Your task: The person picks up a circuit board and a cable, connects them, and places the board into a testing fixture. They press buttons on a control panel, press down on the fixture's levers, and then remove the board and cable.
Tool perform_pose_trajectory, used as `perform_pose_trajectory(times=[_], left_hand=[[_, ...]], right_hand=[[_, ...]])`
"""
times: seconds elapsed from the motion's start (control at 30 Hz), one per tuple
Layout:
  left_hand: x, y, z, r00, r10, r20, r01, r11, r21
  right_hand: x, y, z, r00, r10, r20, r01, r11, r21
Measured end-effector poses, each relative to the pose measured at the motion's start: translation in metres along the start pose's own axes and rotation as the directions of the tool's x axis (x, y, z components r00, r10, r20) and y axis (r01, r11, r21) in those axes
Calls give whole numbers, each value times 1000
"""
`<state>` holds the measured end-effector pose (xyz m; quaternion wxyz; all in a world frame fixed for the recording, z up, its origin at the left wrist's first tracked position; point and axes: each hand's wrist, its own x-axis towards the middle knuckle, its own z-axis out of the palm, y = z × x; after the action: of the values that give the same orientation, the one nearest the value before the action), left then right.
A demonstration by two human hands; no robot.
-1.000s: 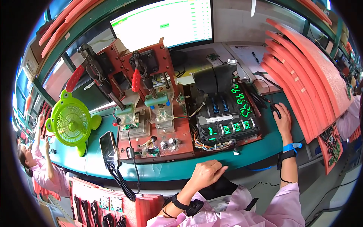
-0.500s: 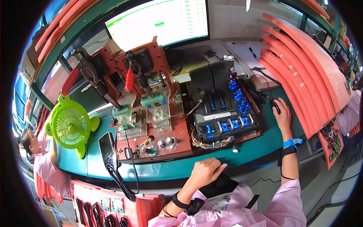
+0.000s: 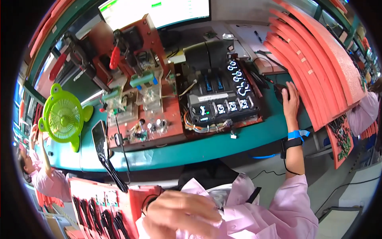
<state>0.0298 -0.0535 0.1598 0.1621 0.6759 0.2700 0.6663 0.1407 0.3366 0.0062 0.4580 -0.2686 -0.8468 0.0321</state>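
Note:
My left hand [image 3: 181, 215] is raised close to the camera over my lap, smeared by motion; whether it holds anything does not show. My right hand [image 3: 291, 104] lies on a black computer mouse [image 3: 281, 94] at the right of the green table mat, its fingers along the mouse's side. Left of the mouse sits a black control panel unit [image 3: 223, 101] with lit keys and a wire bundle along its front. Beside that stands a red test fixture [image 3: 171, 129] with two toggle clamps [image 3: 115, 57] over clear blocks and small circuit boards.
A green frog-shaped fan [image 3: 63, 115] and a dark phone-like device [image 3: 99, 135] with a coiled cable stand left. Pink foam sheets [image 3: 302, 67] are stacked at the right. Behind is a monitor [image 3: 175, 16]. Black cables [image 3: 93, 219] lie on foam below. Another person [image 3: 43, 179] works far left.
My left hand has come up from the table's front edge toward the camera. The view has shifted, and the control panel's lit keys have turned from blue to white. My right hand stays at the mouse.

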Motion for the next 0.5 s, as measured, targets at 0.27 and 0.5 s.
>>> perform_pose_trajectory(times=[0.27, 0.5], left_hand=[[-9, 45, 12, 954, -72, -292, 276, 596, 754], [-85, 92, -122, 97, -294, -951, 448, -840, 306]], right_hand=[[-19, -130, -22, 991, -62, -119, 109, 889, 445], [-78, -318, -12, 728, -664, 173, 95, 347, 933]])
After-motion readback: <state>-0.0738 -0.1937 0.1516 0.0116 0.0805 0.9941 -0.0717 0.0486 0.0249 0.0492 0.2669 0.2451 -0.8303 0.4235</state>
